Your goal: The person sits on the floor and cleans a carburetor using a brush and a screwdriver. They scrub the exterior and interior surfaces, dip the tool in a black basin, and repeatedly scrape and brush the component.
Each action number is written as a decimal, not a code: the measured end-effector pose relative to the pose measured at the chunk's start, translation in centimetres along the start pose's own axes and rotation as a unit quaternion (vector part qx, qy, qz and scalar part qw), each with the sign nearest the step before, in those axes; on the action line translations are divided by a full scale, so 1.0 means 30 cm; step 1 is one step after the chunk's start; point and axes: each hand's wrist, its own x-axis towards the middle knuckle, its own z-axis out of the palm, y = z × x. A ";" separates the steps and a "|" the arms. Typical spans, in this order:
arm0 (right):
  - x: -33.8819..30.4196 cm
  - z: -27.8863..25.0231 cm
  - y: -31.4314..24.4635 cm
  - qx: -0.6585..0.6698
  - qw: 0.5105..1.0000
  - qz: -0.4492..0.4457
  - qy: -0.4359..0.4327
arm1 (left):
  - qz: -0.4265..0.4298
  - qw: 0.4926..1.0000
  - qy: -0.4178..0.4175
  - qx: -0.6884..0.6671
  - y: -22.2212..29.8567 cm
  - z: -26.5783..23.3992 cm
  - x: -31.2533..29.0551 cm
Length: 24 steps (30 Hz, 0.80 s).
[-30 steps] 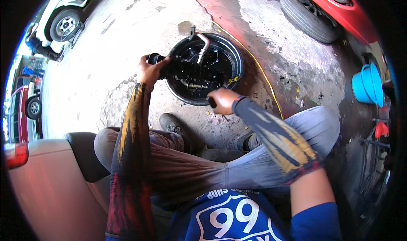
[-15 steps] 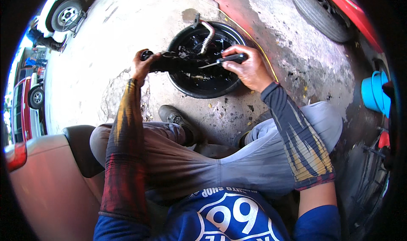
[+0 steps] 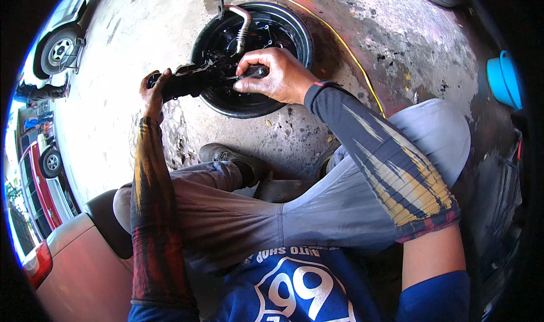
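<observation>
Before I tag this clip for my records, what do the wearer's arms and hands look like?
The left hand and right hand are bare. The left arm sleeve is dark, streaked gold near the wrist and dark red higher up; the right arm sleeve is dark with gold streaks and a reddish upper edge. Blue shirt sleeves show above.

The long black tube-like part (image 3: 184, 84) is held almost level in the upper left of the frame — its right end is too dark to distinguish. The black-handled tool (image 3: 260, 71), partly covered, is near upper centre — its thin shaft points left.
</observation>
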 end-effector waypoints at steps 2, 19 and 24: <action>0.023 0.000 0.007 -0.019 0.998 -0.047 0.038 | 0.009 1.000 -0.009 -0.018 -0.003 -0.001 -0.001; -0.055 0.148 0.020 -0.063 0.994 -0.068 0.052 | 0.002 0.999 -0.011 -0.050 -0.015 -0.001 -0.028; -0.077 0.164 0.052 -0.080 0.993 -0.089 0.024 | 0.013 0.998 0.004 -0.058 -0.006 0.009 -0.036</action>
